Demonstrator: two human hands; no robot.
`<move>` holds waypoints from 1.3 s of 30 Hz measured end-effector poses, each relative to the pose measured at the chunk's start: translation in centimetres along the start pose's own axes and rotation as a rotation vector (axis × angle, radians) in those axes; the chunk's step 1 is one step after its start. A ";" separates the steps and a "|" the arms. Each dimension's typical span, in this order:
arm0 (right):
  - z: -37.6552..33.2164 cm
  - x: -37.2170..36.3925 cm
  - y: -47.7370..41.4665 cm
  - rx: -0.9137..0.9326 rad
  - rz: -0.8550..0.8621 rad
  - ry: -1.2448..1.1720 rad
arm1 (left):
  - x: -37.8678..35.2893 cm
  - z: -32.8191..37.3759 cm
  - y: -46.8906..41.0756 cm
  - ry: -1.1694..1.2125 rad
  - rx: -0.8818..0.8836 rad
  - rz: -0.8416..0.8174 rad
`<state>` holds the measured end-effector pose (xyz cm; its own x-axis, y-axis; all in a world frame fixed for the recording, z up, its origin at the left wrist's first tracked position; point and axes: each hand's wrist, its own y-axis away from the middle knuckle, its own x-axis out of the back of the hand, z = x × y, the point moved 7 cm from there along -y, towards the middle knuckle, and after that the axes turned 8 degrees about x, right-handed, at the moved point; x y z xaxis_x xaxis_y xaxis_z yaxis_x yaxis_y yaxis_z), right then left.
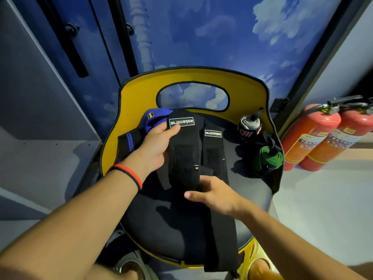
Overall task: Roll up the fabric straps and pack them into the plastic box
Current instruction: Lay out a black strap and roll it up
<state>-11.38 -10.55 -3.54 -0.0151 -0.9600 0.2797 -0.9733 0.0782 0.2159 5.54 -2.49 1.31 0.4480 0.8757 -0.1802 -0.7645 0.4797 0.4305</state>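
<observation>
1. The left hand [157,144] grasps the labelled far end of the black strap [184,158], thumb on top. The right hand [216,194] pinches its near end. The strap spans both hands above the chair seat [248,190].
2. A second strap [215,156] lies flat just right of the held one.
3. A grey roll [249,126] and a green roll [269,158] sit beyond the right hand. The plastic box is not in view.
4. Recommendation: roll from the near end, with edges aligned and the left hand keeping tension.

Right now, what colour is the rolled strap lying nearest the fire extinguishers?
The rolled strap is bright green, seen best in the head view.
</observation>
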 end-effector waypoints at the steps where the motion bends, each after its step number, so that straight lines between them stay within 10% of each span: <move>1: 0.6 -0.5 0.2 0.012 -0.006 0.034 | 0.1 -0.1 -0.3 0.010 0.001 0.006; 22: 7.1 3.0 4.4 -0.397 0.174 -0.291 | -8.5 -3.2 -9.7 -0.216 -0.108 -0.010; 39: 6.7 7.4 2.3 -0.288 0.419 0.647 | -9.2 -5.2 -14.3 -0.661 -0.067 0.125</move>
<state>-15.23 -19.25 -7.21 -0.1433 -0.4980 0.8553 -0.8182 0.5458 0.1808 9.97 -17.18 -7.78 0.5271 0.7172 0.4558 -0.8467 0.3975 0.3537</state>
